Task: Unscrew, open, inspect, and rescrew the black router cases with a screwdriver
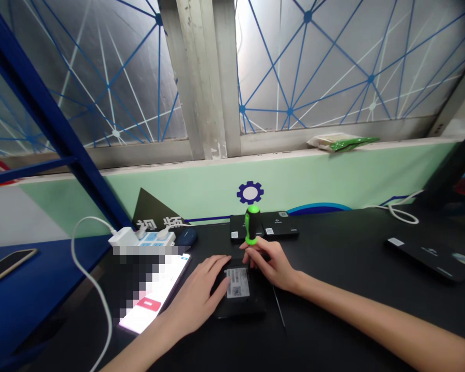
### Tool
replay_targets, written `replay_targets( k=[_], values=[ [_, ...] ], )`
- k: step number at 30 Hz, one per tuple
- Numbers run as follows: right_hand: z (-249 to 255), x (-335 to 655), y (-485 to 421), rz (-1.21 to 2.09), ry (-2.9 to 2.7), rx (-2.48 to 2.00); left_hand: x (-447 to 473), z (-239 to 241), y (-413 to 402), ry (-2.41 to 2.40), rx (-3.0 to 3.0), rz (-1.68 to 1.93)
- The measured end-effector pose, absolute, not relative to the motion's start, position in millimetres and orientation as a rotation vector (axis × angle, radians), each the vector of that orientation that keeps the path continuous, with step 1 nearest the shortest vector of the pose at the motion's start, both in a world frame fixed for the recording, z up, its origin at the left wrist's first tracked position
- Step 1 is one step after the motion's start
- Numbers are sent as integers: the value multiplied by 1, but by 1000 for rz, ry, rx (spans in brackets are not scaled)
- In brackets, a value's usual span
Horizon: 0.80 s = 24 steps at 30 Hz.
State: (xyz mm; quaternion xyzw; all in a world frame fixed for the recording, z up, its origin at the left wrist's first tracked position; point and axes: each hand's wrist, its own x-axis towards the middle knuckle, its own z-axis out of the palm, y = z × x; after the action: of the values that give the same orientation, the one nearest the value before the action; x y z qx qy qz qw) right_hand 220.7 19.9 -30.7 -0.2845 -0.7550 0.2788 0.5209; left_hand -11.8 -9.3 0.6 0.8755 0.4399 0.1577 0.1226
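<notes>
A flat black device (238, 309) with a white printed label lies on the black table in front of me. My left hand (201, 289) lies on its left side, fingers stretched out and thumb at the label's edge. My right hand (273, 261) pinches a screwdriver (252, 225) just below its green and black handle. The screwdriver stands upright over the device's far right part; its tip is hidden by my fingers. A thin metal rod (279, 307) lies on the table just right of the device.
Two black boxes (281, 225) sit by the wall, another black device (434, 257) at the right. On the left are a lit phone (158, 289), a white power strip (155, 243), a dark blue case (187, 237) and a white cable (91, 279). A second phone (8, 266) lies on a blue surface.
</notes>
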Motion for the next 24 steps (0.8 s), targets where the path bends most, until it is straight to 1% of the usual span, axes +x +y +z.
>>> replay_targets(
  k=[12, 24],
  values=[
    [-31, 223, 18, 682, -1823, -649, -12, 1, -9, 1275, 2556, 455],
    [-26, 219, 18, 565, -1781, -691, -12, 0, -9, 1264, 2549, 468]
  ],
)
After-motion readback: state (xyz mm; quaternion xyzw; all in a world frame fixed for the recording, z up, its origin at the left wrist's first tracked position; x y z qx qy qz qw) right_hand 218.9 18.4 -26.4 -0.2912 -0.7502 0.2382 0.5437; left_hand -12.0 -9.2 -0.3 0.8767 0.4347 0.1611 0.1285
